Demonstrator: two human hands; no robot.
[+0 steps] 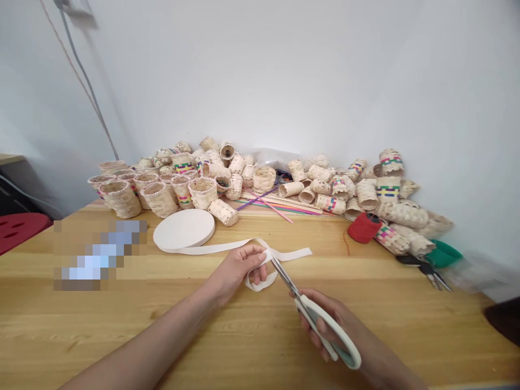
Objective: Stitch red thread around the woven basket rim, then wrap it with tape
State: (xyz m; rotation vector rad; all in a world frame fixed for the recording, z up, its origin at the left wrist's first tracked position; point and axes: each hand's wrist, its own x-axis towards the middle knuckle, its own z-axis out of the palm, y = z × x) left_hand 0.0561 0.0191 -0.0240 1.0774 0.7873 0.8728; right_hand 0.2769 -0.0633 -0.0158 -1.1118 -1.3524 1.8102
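My left hand (239, 268) pinches a loop of white ribbon (211, 248) in the middle of the wooden table (122, 325). The ribbon runs back to a flat white roll (184, 228) lying behind the hand, and a short free end sticks out to the right. My right hand (337, 325) grips white-handled scissors (309, 311). Their blades point up and left and touch the ribbon right beside my left fingers.
A big heap of small woven baskets (260, 179) lines the wall at the back. Coloured strips (280, 206) lie in front of them. A red thread spool (363, 227) and green-handled scissors (434, 260) sit at the right. A red stool (18, 227) stands at the left.
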